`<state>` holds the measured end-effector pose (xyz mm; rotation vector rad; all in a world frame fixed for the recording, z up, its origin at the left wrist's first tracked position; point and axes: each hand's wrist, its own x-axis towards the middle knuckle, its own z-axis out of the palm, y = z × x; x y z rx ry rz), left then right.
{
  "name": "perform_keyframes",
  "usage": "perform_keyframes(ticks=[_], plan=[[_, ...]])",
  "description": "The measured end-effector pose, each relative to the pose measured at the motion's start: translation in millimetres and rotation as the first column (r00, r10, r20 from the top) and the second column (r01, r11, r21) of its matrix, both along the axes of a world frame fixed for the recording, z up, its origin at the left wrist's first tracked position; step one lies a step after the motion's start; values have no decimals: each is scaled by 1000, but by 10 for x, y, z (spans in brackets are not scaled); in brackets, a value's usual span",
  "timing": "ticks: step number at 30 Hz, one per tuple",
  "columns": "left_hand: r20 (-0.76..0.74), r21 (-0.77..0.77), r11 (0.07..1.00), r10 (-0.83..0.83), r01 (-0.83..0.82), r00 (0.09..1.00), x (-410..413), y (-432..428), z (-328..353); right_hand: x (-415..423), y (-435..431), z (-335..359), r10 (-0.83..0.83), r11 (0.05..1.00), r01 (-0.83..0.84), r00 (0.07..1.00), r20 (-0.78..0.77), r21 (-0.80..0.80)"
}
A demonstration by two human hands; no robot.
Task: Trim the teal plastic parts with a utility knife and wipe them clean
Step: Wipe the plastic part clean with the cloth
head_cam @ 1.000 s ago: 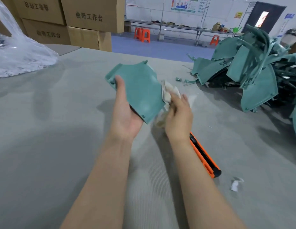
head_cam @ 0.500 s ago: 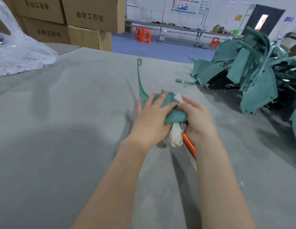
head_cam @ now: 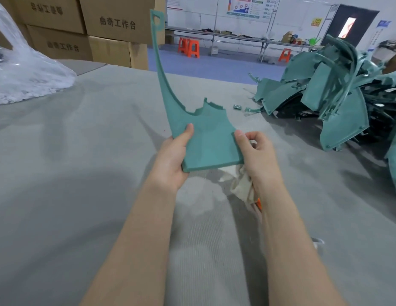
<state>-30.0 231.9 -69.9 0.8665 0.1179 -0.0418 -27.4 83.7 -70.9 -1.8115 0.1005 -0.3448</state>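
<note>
Left hand (head_cam: 170, 160) grips the lower left corner of the teal part (head_cam: 206, 142), thumb on the front face, fingers hidden behind it. Right hand (head_cam: 256, 155) has its fingers curled, with a white cloth (head_cam: 243, 186) bunched in the palm and hanging below it. The right thumb tip touches the part's right edge.

The part is held up off the table, centre frame, flat face toward the camera. Its broad base sits between the hands, the top edge is notched, and a long thin arm curves up to the top centre of the frame and ends in a small loop.

A sliver of an orange utility knife (head_cam: 259, 203) shows just beside the right forearm, mostly hidden by cloth and arm.

All of this is over a grey table cover (head_cam: 82, 151). A small white scrap (head_cam: 318, 241) lies lower right, near the right forearm. Small teal offcuts (head_cam: 236, 107) lie right of centre, beyond the held part. A pile of teal parts (head_cam: 325, 102) takes up the right side of the frame. A clear plastic bag (head_cam: 27, 80) is at upper left, with stacked cardboard boxes (head_cam: 93, 29) behind it. Orange stools (head_cam: 188, 48) stand on the blue floor at top centre.
</note>
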Motion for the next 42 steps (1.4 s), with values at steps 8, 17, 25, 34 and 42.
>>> perform_keyframes(ticks=[8,17,25,34,42], plan=[[70,135,951,271,-278,960,10,9,21,-93,-19,199,-290,884,196,942,169,424],[106,125,981,138,-150,985,-87,-76,132,-24,518,-38,67,821,-1,993,95,-570],[182,278,939,158,-205,970,-54,-62,129,-288,833,-78,218,868,-40,926,307,-494],[259,252,913,256,-320,932,-389,77,399,96,-6,-131,-245,966,236,967,-75,-105],[32,-206,648,754,-734,656,-1091,1348,564,-574,1551,557,535,845,-535,844,-40,19]])
